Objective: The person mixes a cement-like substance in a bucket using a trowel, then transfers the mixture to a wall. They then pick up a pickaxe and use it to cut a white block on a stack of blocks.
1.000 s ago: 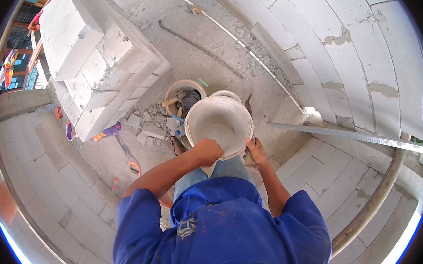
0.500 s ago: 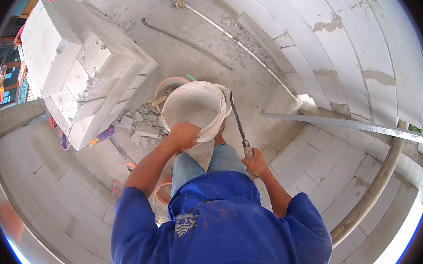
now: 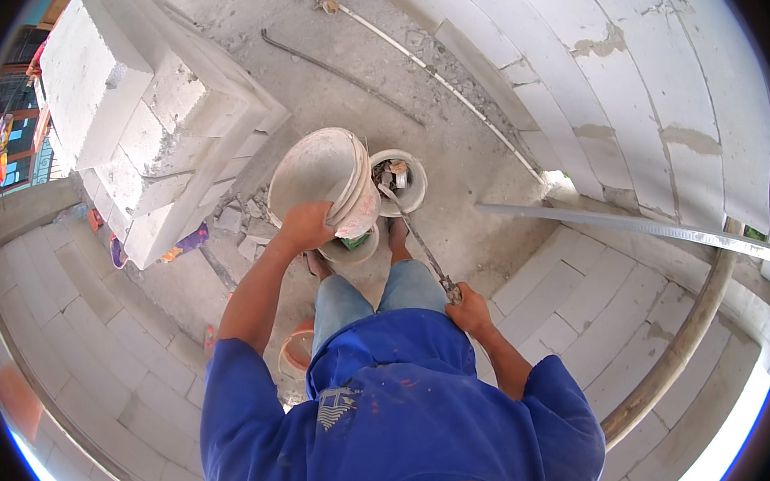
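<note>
Concrete floor (image 3: 460,172), tilted bucket (image 3: 319,170), rubble (image 3: 232,218) part-hidden

10 o'clock: white block stack (image 3: 163,135) | 12 o'clock: bent dark rod (image 3: 349,78) | 1 o'clock: thin white pipe (image 3: 433,72) | 3 o'clock: metal bar (image 3: 613,227) | 4 o'clock: wooden pole (image 3: 671,384)

- No words or numbers can be read.
- Shirt (image 3: 430,396): a pale striped emblem (image 3: 335,408) on the front, any lettering in it too small to make out.
- Bucket (image 3: 328,178): faint reddish marks (image 3: 366,208) on the outer side, not legible.
</note>
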{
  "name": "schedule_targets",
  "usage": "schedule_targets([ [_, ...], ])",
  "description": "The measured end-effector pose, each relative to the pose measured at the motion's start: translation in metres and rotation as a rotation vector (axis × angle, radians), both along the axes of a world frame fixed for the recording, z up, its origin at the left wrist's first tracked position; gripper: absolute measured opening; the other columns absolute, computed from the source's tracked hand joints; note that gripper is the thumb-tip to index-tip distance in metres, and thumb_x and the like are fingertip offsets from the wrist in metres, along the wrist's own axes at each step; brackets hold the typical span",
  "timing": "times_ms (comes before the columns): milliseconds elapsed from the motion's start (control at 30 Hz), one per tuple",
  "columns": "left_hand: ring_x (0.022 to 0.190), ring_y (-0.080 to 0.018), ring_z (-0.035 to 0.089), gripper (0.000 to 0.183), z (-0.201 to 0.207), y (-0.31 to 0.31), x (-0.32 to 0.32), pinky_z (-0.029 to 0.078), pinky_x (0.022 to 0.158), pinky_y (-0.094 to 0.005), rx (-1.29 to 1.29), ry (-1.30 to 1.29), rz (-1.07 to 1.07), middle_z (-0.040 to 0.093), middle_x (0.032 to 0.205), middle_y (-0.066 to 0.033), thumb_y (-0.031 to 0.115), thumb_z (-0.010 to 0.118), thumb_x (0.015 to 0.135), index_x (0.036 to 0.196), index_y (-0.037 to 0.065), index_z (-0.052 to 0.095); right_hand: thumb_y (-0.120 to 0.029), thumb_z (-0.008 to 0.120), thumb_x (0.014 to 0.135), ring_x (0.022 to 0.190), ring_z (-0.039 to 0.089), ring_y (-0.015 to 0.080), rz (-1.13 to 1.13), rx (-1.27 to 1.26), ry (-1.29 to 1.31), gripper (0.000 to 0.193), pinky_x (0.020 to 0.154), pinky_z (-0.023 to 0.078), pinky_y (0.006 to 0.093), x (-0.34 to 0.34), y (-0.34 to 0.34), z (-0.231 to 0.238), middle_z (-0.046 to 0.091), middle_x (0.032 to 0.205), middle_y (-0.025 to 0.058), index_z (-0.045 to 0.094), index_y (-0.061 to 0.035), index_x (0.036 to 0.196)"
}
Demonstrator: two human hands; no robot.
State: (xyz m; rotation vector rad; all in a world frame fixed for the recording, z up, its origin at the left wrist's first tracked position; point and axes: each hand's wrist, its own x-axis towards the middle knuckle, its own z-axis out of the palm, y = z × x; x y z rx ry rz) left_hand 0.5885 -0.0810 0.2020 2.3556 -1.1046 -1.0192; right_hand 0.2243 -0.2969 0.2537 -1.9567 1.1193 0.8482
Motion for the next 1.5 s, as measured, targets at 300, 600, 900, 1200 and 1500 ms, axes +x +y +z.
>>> schedule_targets([
  [300,0.103,-0.0445,0.066,0.050,0.000,-0.011,0.000,0.052,0.091,-0.0486,0.027,0.119,0.079,0.070,0.108,-0.0261,0.029,0.075,0.074,0.116,0.003,0.068,-0.022,0.073,0.077,0.086,0.068,0.0418,-0.056,0.045,-0.151,0.045,0.078,0.053,0.0461,0.011,0.010,0.015,0.068,0.089,0.0251,0.062,-0.0041,0.118],
  [600,0.116,-0.0425,0.061,0.059,0.020,-0.027,-0.006,0.049,0.100,-0.0470,-0.118,0.101,0.244,0.065,0.124,-0.0251,0.028,0.078,0.077,0.127,0.001,0.062,-0.014,0.071,0.076,0.073,0.064,0.0294,-0.162,0.081,-0.292,0.038,0.071,0.052,0.0393,0.012,-0.008,0.016,0.064,0.078,0.0180,0.062,-0.0009,0.110],
  [900,0.138,-0.0378,0.044,0.053,0.195,0.021,0.167,0.033,0.115,-0.0525,-0.383,-1.218,0.339,0.053,0.144,-0.0137,0.028,0.076,0.090,0.137,0.009,0.059,-0.013,0.071,0.075,0.065,0.056,0.0178,-0.259,0.021,-0.382,0.029,0.063,0.048,0.0346,0.028,-0.015,-0.054,0.058,0.072,0.0081,0.059,0.0012,0.097],
  [1200,0.142,-0.0359,0.042,0.070,0.180,0.128,0.328,0.035,0.113,-0.0540,0.075,-0.996,0.644,0.051,0.149,-0.0156,0.063,0.052,0.099,0.145,0.011,0.052,-0.015,0.067,0.073,0.075,0.065,0.0332,-0.187,-0.073,-0.334,0.028,0.072,0.051,0.0430,0.142,-0.039,-0.140,0.066,0.081,0.0172,0.059,-0.0009,0.096],
  [1500,0.133,-0.0315,0.053,0.071,0.159,0.086,0.311,0.043,0.107,-0.0495,0.301,-1.515,0.524,0.055,0.144,-0.0106,0.062,0.062,0.092,0.143,0.014,0.054,-0.017,0.068,0.075,0.089,0.069,0.0379,-0.245,-0.014,-0.335,0.037,0.083,0.052,0.0448,0.252,-0.025,-0.241,0.070,0.091,0.0204,0.064,-0.0007,0.107],
])
